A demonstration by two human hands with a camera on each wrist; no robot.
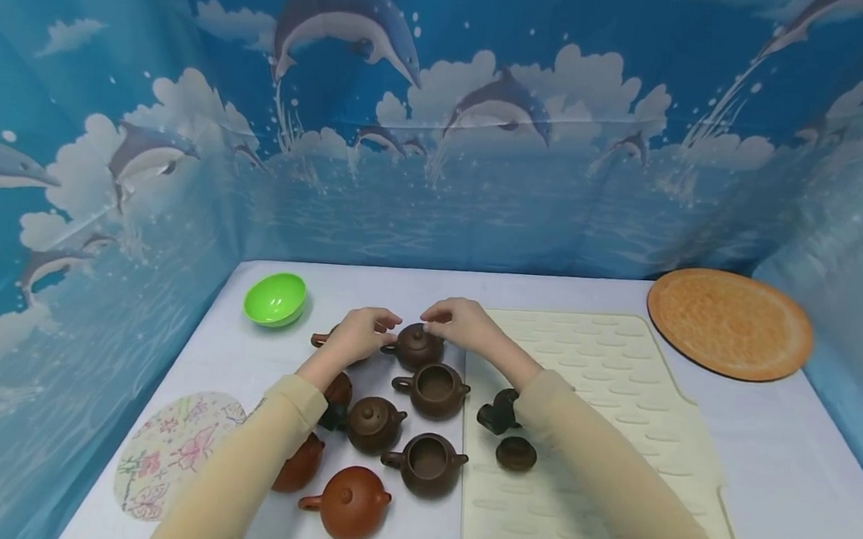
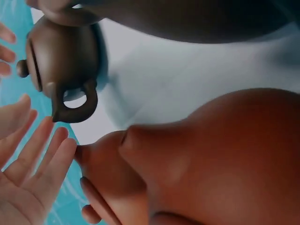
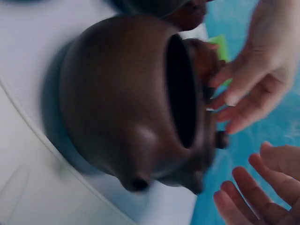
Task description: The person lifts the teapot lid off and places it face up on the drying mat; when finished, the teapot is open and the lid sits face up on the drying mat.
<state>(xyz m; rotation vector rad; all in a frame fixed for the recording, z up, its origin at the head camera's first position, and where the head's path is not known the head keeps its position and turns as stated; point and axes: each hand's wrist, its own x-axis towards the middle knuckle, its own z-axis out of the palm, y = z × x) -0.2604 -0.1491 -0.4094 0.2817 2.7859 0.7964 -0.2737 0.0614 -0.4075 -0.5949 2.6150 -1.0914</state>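
Note:
A dark brown lidded teapot [image 1: 420, 350] stands at the back of a group of teapots, between my two hands. My left hand [image 1: 355, 333] is beside its handle, the fingers loosely extended; in the left wrist view the fingertips are right at the handle [image 2: 75, 112]. On the spout side, my right hand [image 1: 464, 323] hovers near the lid with relaxed fingers and nothing between them. Just in front stands a dark lidless teapot [image 1: 435, 397], its round mouth showing in the right wrist view. A reddish teapot [image 1: 319, 339] is partly hidden behind my left hand.
Nearer me stand a dark lidded teapot [image 1: 374, 426], another lidless one [image 1: 428, 470] and a red-brown teapot [image 1: 351, 510]. A dark lid [image 1: 516, 454] and small dark pieces [image 1: 498, 418] lie on the cream mat [image 1: 572, 513]. A green bowl [image 1: 276, 299] and round brown board [image 1: 728, 324] sit farther back.

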